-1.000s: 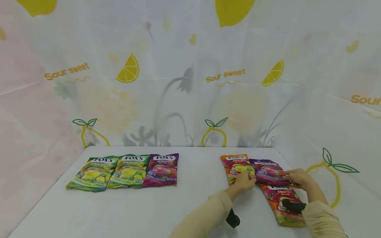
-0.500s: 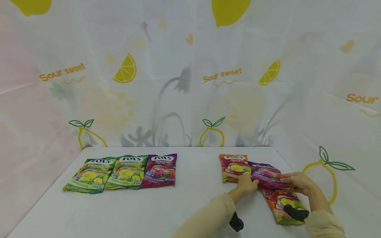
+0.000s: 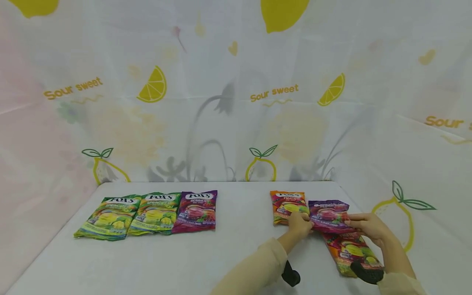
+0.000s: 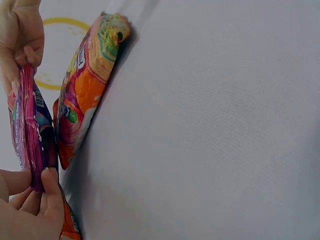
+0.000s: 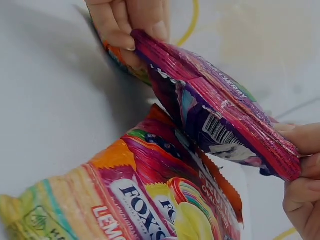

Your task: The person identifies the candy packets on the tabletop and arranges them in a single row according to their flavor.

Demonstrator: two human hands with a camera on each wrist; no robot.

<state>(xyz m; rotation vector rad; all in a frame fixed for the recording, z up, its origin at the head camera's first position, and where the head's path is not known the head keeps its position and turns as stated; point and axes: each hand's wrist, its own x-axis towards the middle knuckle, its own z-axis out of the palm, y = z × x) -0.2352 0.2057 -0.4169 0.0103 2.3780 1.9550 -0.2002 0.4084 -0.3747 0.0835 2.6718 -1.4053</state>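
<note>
Both hands hold a purple Fox's Berries candy bag (image 3: pixel 329 215) by its lower corners, its near edge raised in the wrist views. My left hand (image 3: pixel 299 225) pinches the left corner between thumb and fingers. On the opposite corner, my right hand (image 3: pixel 370 226) has its thumb and fingers gripping the wrapper. An orange-red Fox's Fruits bag (image 3: pixel 287 205) lies just left of the purple one, its lower right part behind my left hand. Under and in front of the purple bag rests another Fruits bag (image 5: pixel 165 195), its top partly covered in the head view.
At the left of the white table (image 3: pixel 184 266) lie two green Spring Tea bags (image 3: pixel 107 219) (image 3: pixel 155 214) and one purple Berries bag (image 3: pixel 195 212), side by side in a row. A lemon-printed cloth (image 3: pixel 206 123) rises behind the table.
The held purple bag has turned from a slant to nearly level and now covers the front Fruits bag's brand name. My left hand has come onto its left corner. The view has shifted slightly.
</note>
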